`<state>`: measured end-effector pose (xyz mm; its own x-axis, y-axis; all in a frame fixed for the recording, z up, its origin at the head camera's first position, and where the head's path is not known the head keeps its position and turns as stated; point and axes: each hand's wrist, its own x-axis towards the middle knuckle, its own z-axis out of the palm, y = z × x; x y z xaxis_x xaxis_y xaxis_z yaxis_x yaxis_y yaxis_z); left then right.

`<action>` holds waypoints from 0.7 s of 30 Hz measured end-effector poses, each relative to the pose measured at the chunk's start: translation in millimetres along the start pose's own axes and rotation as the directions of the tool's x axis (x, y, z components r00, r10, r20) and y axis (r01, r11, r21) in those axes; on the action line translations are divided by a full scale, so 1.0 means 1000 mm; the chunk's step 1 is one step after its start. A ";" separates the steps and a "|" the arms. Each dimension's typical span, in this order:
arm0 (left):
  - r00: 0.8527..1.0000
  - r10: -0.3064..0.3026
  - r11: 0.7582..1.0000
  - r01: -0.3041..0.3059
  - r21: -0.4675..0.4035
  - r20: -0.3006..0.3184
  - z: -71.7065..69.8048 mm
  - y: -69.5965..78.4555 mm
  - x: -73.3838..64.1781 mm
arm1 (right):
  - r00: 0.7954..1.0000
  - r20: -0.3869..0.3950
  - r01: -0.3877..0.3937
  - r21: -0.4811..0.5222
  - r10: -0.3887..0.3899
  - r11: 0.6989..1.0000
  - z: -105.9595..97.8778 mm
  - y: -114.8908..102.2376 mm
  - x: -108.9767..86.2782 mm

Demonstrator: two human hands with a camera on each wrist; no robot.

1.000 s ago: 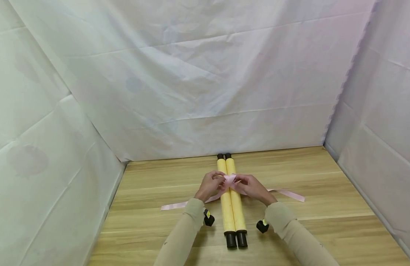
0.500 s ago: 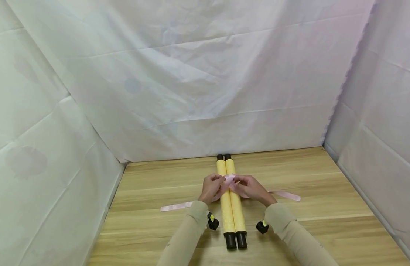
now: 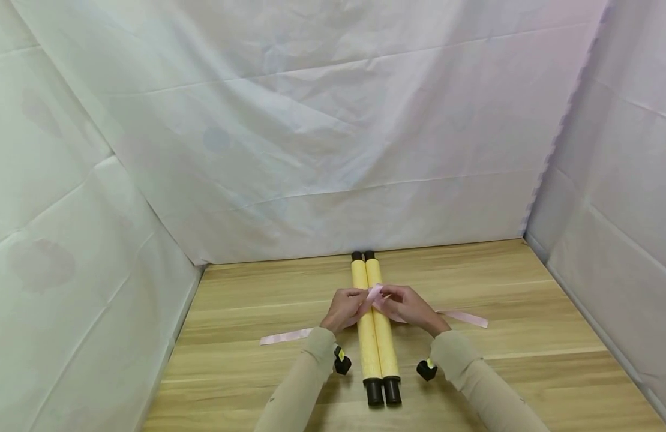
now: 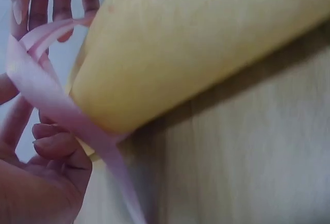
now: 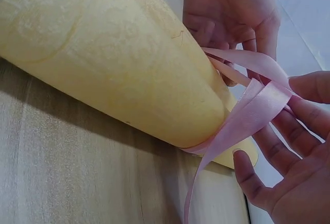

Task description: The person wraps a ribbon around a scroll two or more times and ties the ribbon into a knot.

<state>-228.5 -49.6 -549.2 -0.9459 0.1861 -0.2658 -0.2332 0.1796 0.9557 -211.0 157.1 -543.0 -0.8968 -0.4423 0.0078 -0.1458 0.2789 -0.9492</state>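
Head cam: I see left hand (image 3: 344,307) and right hand (image 3: 411,309) pinching flat pink satin ribbon (image 3: 374,294); slack fingers could probably let it slip.

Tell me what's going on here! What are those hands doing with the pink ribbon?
A person is working a pink ribbon around two yellow rolls lying side by side on a wooden table. The right hand pinches the ribbon with its fingers above the rolls, and the left hand seems to grip it too. Its ends trail out to both sides. No finished bow shows yet.
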 end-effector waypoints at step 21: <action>0.947 0.078 0.849 -0.227 0.477 0.311 -0.014 0.009 -0.004 | 0.999 -0.004 0.051 0.037 -0.051 0.998 0.000 0.000 -0.002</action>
<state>-229.8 -62.1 -538.0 -0.8438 0.4911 -0.2164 0.1240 0.5707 0.8117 -209.2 157.7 -543.5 -0.8898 -0.4528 0.0576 -0.1762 0.2245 -0.9584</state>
